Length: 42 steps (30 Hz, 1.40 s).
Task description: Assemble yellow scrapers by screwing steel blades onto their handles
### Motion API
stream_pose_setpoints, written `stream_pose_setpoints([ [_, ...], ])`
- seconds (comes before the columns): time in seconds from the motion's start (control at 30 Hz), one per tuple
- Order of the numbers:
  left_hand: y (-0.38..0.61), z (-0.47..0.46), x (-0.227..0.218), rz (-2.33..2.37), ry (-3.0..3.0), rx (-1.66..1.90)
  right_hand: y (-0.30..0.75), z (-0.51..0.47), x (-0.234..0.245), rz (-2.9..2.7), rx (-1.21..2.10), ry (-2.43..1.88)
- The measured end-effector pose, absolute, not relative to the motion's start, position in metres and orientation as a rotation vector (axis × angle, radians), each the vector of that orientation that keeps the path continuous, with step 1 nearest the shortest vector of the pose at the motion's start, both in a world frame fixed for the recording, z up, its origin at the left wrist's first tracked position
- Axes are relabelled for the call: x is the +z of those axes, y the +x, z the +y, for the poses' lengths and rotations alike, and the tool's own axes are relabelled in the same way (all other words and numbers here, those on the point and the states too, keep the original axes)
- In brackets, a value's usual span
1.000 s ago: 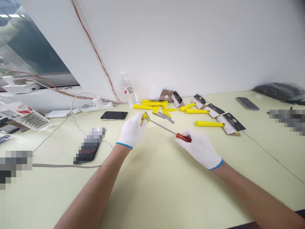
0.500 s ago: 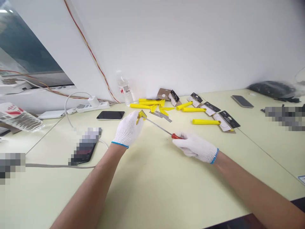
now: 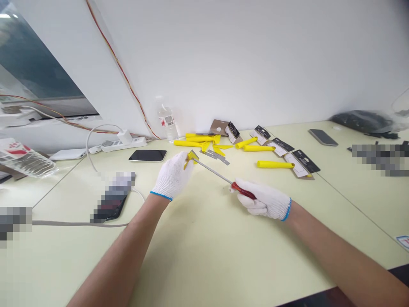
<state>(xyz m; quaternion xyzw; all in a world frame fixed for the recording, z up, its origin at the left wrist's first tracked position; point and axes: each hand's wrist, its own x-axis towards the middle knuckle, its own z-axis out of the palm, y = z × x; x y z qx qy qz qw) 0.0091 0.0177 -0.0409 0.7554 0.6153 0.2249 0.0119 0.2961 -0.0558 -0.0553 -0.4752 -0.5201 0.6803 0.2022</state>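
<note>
My left hand [image 3: 171,177], in a white knit glove with a blue cuff, pinches a small yellow plastic piece [image 3: 191,157]. My right hand [image 3: 263,199], gloved the same way, grips a red-handled screwdriver [image 3: 212,172]. The tip of its steel shaft reaches the yellow piece, and my left fingers hide part of that piece. Beyond my hands lie several yellow rubber sleeves [image 3: 275,164], grey metal strips [image 3: 215,157] and several black-and-white packaging cards [image 3: 302,164].
A black phone [image 3: 147,155] lies left of the parts, beside a power strip [image 3: 124,144] and a water bottle [image 3: 166,121]. A cable runs to a blurred phone [image 3: 112,198]. Another phone [image 3: 322,137] lies at the far right.
My right hand has turned, showing more of the red handle, and the shaft now slopes more steeply to the yellow piece. The view has shifted slightly since the earliest frame.
</note>
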Motion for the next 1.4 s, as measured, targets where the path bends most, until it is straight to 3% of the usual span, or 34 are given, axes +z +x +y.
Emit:
stream_pose_setpoints([
  [0.07, 0.010, 0.017, -0.041, 1.947, 2.325, 0.696, 0.295, -0.055, -0.056, -1.493, 1.741, -1.410],
  [0.23, 0.009, 0.018, -0.043, 1.967, 2.318, 0.669, 0.284, -0.057, -0.068, -1.895, 0.468, -1.727],
  [0.37, 0.008, 0.020, -0.047, 1.944, 2.306, 0.756, 0.285, -0.059, -0.072, -2.036, -0.130, -1.675],
  [0.43, 0.008, 0.020, -0.047, 1.923, 2.317, 0.781, 0.288, -0.059, -0.069, -2.022, -0.034, -1.655],
  [0.6, 0.012, 0.014, -0.042, 1.911, 2.319, 0.755, 0.293, -0.056, -0.057, -1.621, 1.528, -1.525],
  [0.67, 0.014, 0.011, -0.038, 1.898, 2.305, 0.789, 0.292, -0.056, -0.053, -1.411, 1.818, -1.440],
  [0.73, 0.016, 0.009, -0.037, 1.900, 2.298, 0.808, 0.290, -0.056, -0.053, -1.460, 1.657, -1.513],
  [0.9, 0.017, 0.007, -0.038, 1.932, 2.274, 0.803, 0.281, -0.062, -0.065, -1.951, 0.406, -1.696],
  [1.03, 0.016, 0.009, -0.039, 1.940, 2.268, 0.785, 0.279, -0.065, -0.075, -2.108, -0.151, -1.670],
  [1.1, 0.014, 0.011, -0.039, 1.931, 2.270, 0.765, 0.279, -0.065, -0.075, -2.104, -0.134, -1.674],
  [1.17, 0.013, 0.012, -0.039, 1.922, 2.273, 0.740, 0.280, -0.064, -0.072, -2.097, 0.082, -1.669],
  [1.4, 0.016, 0.008, -0.040, 1.885, 2.308, 0.721, 0.289, -0.060, -0.055, -1.748, 1.243, -1.646],
])
